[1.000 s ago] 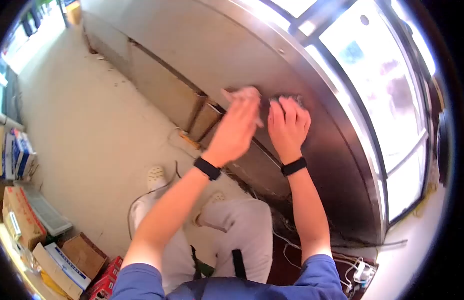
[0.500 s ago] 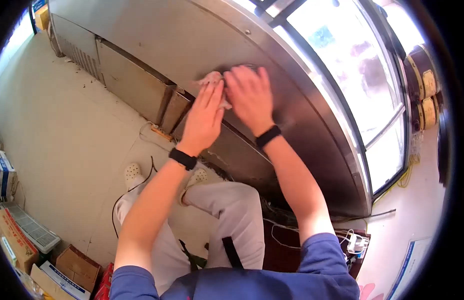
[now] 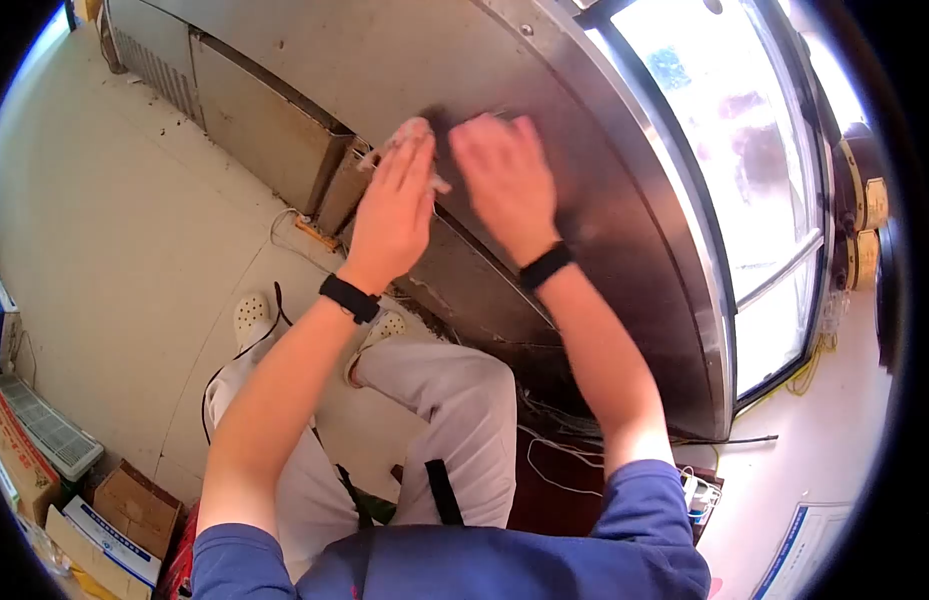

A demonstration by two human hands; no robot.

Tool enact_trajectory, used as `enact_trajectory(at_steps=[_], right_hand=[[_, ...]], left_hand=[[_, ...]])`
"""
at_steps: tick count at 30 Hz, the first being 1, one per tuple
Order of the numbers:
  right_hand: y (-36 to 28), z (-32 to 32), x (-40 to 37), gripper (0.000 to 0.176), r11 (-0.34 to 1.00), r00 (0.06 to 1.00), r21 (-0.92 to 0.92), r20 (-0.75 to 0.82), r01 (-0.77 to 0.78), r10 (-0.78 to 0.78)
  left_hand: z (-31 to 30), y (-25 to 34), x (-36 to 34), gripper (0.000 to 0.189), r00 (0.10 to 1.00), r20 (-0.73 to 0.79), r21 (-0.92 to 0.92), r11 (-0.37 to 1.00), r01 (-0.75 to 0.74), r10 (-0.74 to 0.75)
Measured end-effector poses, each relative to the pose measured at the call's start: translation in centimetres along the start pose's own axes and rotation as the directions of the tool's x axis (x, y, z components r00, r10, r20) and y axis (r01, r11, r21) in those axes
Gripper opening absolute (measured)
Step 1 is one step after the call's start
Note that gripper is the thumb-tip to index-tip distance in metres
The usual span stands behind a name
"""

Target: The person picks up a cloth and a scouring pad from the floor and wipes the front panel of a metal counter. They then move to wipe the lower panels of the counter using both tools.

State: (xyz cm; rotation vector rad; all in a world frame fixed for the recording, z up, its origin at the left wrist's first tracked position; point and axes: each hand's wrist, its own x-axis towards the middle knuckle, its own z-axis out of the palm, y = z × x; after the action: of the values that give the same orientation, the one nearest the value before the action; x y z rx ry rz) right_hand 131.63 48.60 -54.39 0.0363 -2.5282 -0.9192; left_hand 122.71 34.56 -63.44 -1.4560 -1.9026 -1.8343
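My left hand [image 3: 389,225] has its fingers together over a crumpled pale cloth [image 3: 413,128], pressing it against the stainless steel panel [image 3: 609,210] of a large cabinet. Bits of the cloth stick out past the fingertips and beside the palm; the rest is hidden under the hand. To its right, my right hand [image 3: 506,190] lies over the same panel with fingers outstretched and slightly apart, blurred at the tips, with nothing seen in it. Black bands circle both wrists.
Glass panes [image 3: 724,190] rise above the panel on the right. Below it are a recessed lower door [image 3: 269,120] and an orange-brown block [image 3: 315,233] on the floor. Cardboard boxes [image 3: 134,508] stand at lower left. White cables [image 3: 564,465] run by my right knee.
My left hand and the cloth have shifted left, away from my right hand, widening the gap between them. The right hand stays over the panel, and the camera view has shifted slightly.
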Motion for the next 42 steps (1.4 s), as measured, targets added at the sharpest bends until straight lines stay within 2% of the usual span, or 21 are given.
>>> enact_trajectory(at_steps=[1,5,7,11,14,17,18,19,21,22,23,24,25,27,28,31,33,35,37,40,42], right_hand=[[-0.8,0.5,-0.8,0.034,0.995,0.996,0.072,0.049,0.067,-0.070],[0.5,-1.4,-3.6,0.036,0.993,0.990,0.105,0.122,0.059,-0.072],[2.9,-4.5,-2.5,0.038,0.996,0.997,-0.042,0.003,-0.078,0.078],[2.4,-3.4,0.8,0.038,0.992,0.997,-0.108,-0.005,-0.071,0.071],[-0.3,-0.2,-1.7,0.037,0.999,1.000,0.044,0.005,-0.015,0.014],[-1.3,0.3,-5.6,0.039,0.995,0.987,0.083,0.149,0.047,-0.059],[-0.2,-0.7,-6.6,0.039,0.998,0.984,0.062,0.173,0.032,-0.042],[1.4,-1.7,-6.6,0.041,0.997,0.990,0.077,0.141,0.001,-0.012],[3.4,-3.7,-4.2,0.043,0.978,0.982,-0.137,-0.127,-0.159,0.142],[3.5,-4.6,-1.7,0.034,0.942,0.941,-0.168,-0.225,-0.292,0.252],[3.3,-3.8,-0.2,0.034,0.940,0.942,-0.167,-0.216,-0.296,0.258],[2.7,-2.9,1.0,0.037,0.967,0.965,-0.111,-0.156,-0.230,0.212],[1.8,-2.4,1.4,0.039,0.983,0.981,-0.058,-0.099,-0.175,0.169],[-0.3,-0.7,0.6,0.036,0.996,0.994,0.029,-0.069,-0.085,0.087],[-0.4,-0.3,-1.1,0.036,0.996,0.993,0.022,-0.079,-0.083,0.084],[0.2,-1.1,-3.7,0.034,0.997,0.993,0.030,-0.093,-0.064,0.067],[2.3,-3.1,-3.8,0.033,0.969,0.957,-0.075,-0.192,-0.234,0.216],[3.0,-3.3,-0.4,0.034,0.968,0.953,-0.073,-0.204,-0.241,0.222],[2.0,-3.3,-0.7,0.035,0.967,0.953,-0.094,-0.213,-0.239,0.215],[-0.5,-1.0,-4.1,0.036,0.985,0.984,-0.054,-0.070,-0.166,0.162],[-0.2,-1.1,-8.7,0.034,0.989,0.989,-0.025,-0.018,-0.145,0.145]], left_hand=[[0.1,-0.3,0.0,0.057,0.999,-0.042,-0.024,0.999,0.025,-0.026],[-0.4,-0.2,0.9,0.057,0.986,-0.125,-0.176,0.980,0.092,-0.115],[-0.6,0.2,1.2,0.057,0.989,-0.100,-0.174,0.981,0.088,-0.106],[0.4,0.3,0.7,0.059,0.999,-0.006,-0.228,0.973,0.038,-0.041],[1.9,0.7,1.1,0.062,0.997,-0.080,-0.238,0.971,-0.005,-0.014],[2.4,-0.1,0.9,0.063,0.993,0.022,-0.417,0.902,0.114,-0.116],[2.6,-0.2,0.9,0.062,0.996,-0.006,-0.391,0.917,0.076,-0.085],[3.1,0.1,0.9,0.060,0.998,-0.034,-0.360,0.932,0.041,-0.057],[2.8,1.3,1.1,0.056,0.995,0.004,-0.341,0.935,0.098,-0.103],[3.6,1.4,1.0,0.053,0.994,-0.037,-0.386,0.919,0.077,-0.099],[4.5,1.6,1.0,0.049,0.992,-0.082,-0.433,0.900,0.050,-0.095],[3.8,1.9,0.6,0.043,0.983,0.031,-0.336,0.925,0.178,-0.178],[4.1,0.9,0.3,0.045,0.988,0.032,-0.279,0.947,0.157,-0.154],[3.2,0.9,0.6,0.044,0.955,0.038,-0.244,0.924,0.293,-0.293],[3.8,0.0,0.4,0.043,0.952,-0.093,-0.271,0.928,0.257,-0.291],[4.3,-2.1,0.3,0.041,0.927,-0.168,-0.227,0.928,0.295,-0.336],[3.2,-0.5,2.2,0.044,0.942,-0.162,-0.216,0.942,0.258,-0.295],[4.4,1.5,2.0,0.046,0.929,-0.178,-0.356,0.901,0.246,-0.324],[6.2,1.9,1.5,0.053,0.934,-0.206,-0.374,0.906,0.201,-0.292],[6.1,-0.2,1.0,0.066,0.995,-0.098,-0.133,0.991,0.003,-0.016],[6.7,-1.4,0.6,0.069,0.997,-0.079,-0.061,0.998,-0.027,0.022]])
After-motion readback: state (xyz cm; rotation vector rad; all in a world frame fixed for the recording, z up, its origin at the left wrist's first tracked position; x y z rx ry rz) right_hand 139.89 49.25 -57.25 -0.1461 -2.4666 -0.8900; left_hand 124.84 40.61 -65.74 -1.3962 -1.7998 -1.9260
